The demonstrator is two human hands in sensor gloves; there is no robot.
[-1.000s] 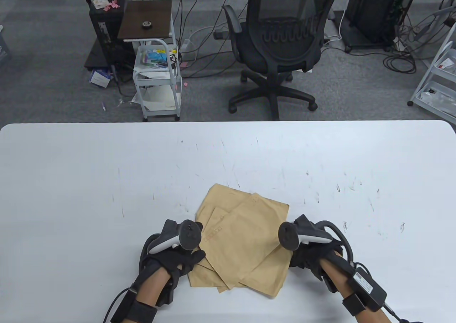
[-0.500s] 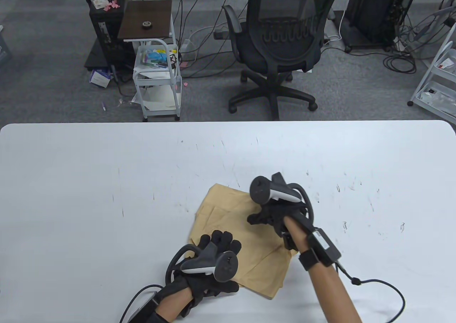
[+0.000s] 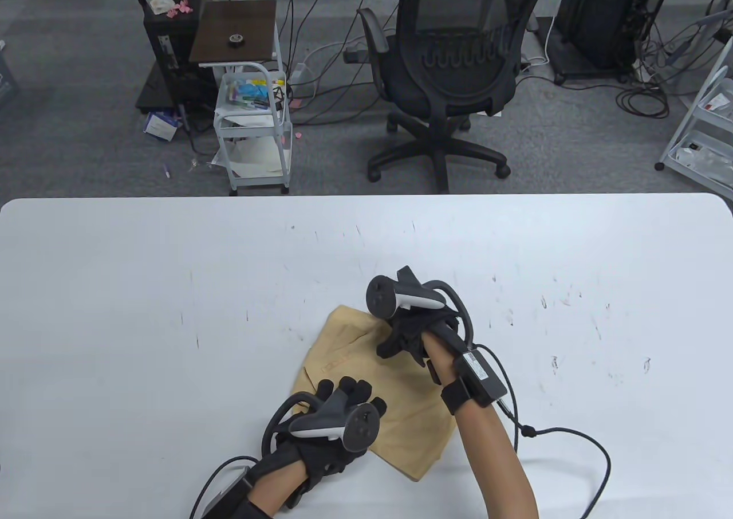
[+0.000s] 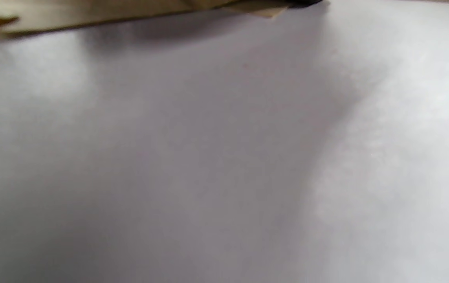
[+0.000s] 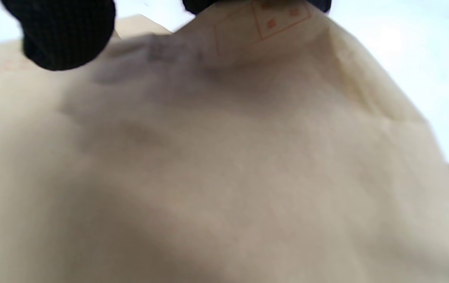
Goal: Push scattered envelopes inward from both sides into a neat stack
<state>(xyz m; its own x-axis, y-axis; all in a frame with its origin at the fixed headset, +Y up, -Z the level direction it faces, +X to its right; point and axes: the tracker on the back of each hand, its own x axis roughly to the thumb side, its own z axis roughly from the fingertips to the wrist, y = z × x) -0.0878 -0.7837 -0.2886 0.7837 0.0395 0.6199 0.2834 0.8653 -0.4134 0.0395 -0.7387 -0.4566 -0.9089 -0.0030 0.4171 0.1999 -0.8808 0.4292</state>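
Brown envelopes (image 3: 366, 393) lie near the table's (image 3: 114, 290) front edge in the table view, tighter and more turned than a second ago; left hand (image 3: 338, 421) presses flat at the near-left, right hand (image 3: 409, 335) has moved to the far corner. Left wrist view shows only their edge (image 4: 90, 15). Right wrist view: fingertips (image 5: 67, 35) rest spread on paper (image 5: 224, 157), gripping nothing. Squaring remains unfinished.

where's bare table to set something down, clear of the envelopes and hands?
Bare: left of the envelopes to the table edge, the far strip, and right beyond the cable. Crowded: near-centre, left hand and right hand on the pile.
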